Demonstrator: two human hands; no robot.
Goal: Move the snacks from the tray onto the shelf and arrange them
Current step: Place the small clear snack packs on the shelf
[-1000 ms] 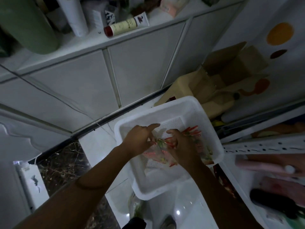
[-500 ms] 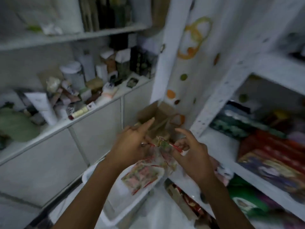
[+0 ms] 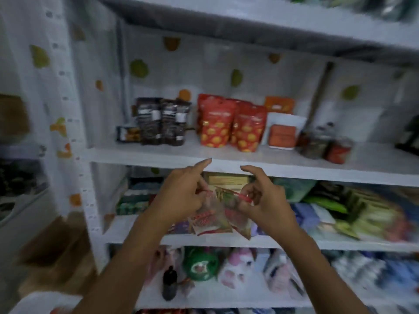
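**Snack packets held in front of shelf, centre of frame**

Packets (image 3: pixel 215 214) look light, thin and crinkly: soft film that will flop and slide against its neighbours. We judge the sealed top edges the best place to take hold, since the bodies sag. We see the bunch hanging in mid-frame, below the front lip of the shelf (image 3: pixel 294 168), touching no board. Tray (image 3: pixel 29 302), we think, is the white corner at lower left; too blurred to be sure.

Left hand (image 3: pixel 183 196): thumb and middle fingers pinched on the packets' upper left edge, index finger (image 3: pixel 204 163) pointing free. Right hand (image 3: pixel 263 200): thumb and lower fingers pinched on the red top strip at upper right, index curled, loose above. Motion blur hides the packet count.
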